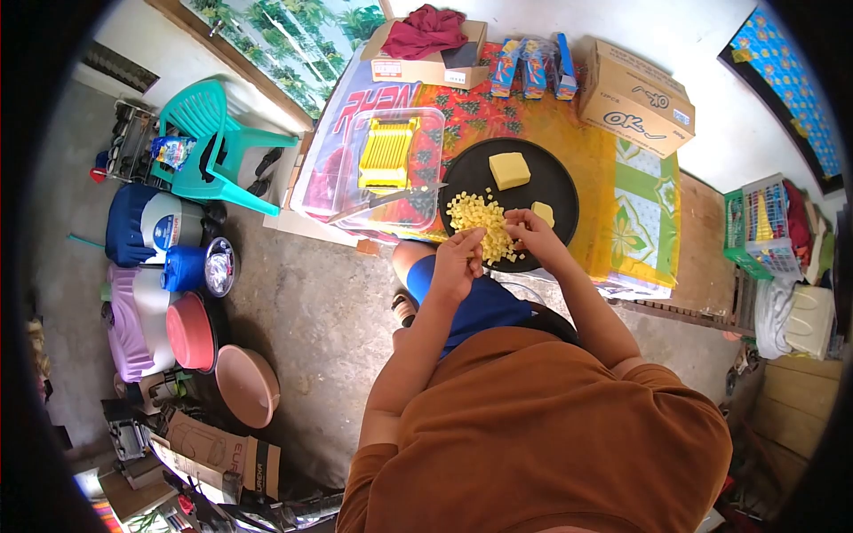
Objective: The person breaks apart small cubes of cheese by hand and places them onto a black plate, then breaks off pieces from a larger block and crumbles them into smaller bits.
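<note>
On the black tray [557,178], at the near side of the table [593,200], here's the heap of small yellow cubes [475,213], and both hands are right at it! The left hand [458,258] makes a pinch at the heap's near side, fingertips drawn close together; the right hand [535,234] curls in from the other side, thumb and fingers nearly meeting. A cube in either pinch? From this height the pieces are too tiny, so I can't tell.

Behind the heap sits the yellow block [509,171], no hand on it, with a smaller piece [543,213] just beside the right hand. It all looks like cheese; if so, the cubes should be light, soft, a bit greasy: pinch gently by opposite sides, since a hard squeeze would likely squash them. The block looks heavier and firmer, best gripped by two facing sides, though those smooth faces may slip. And off left, a clear tub [429,153] holds a yellow slicer [386,153], a knife [380,202] angled over its near end.
</note>
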Tool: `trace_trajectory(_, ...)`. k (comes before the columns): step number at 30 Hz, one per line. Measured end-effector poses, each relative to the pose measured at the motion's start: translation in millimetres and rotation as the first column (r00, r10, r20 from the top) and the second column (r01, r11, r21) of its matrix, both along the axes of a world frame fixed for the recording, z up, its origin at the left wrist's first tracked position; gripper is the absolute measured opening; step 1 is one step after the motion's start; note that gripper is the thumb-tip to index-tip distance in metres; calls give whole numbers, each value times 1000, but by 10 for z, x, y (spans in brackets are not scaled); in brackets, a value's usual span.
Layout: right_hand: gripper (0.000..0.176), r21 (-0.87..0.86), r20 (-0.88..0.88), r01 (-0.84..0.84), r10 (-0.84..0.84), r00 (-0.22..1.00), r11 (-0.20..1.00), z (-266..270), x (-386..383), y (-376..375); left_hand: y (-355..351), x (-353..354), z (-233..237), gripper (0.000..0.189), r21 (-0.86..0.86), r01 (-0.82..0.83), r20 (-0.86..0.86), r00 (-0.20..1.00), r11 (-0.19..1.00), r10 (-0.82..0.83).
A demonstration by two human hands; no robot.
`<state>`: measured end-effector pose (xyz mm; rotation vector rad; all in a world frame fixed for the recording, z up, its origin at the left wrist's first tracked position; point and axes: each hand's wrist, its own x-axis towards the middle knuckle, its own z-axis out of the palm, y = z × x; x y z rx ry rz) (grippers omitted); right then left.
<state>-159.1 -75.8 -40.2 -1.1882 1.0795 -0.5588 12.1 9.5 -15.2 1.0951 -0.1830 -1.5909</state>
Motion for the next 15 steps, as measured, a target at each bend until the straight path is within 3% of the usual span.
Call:
trace_trajectory(3,28,384,367,-6,-146,919,923,98,-52,1,0,-21,-18,21,4,16,32,999,1000,-16)
trace_trajectory(6,24,403,496,-115,-111,861,908,215,-81,6,1,-34,-3,21,0,31,72,997,1000,-31)
trace_trajectory(9,23,406,487,-78,-143,862,911,320,-69,41,8,-32,7,21,-24,40,87,995,999,-38)
trace_trajectory(15,22,206,406,35,-118,906,978,405,-12,65,10,-52,50,23,-74,42,96,995,996,-35)
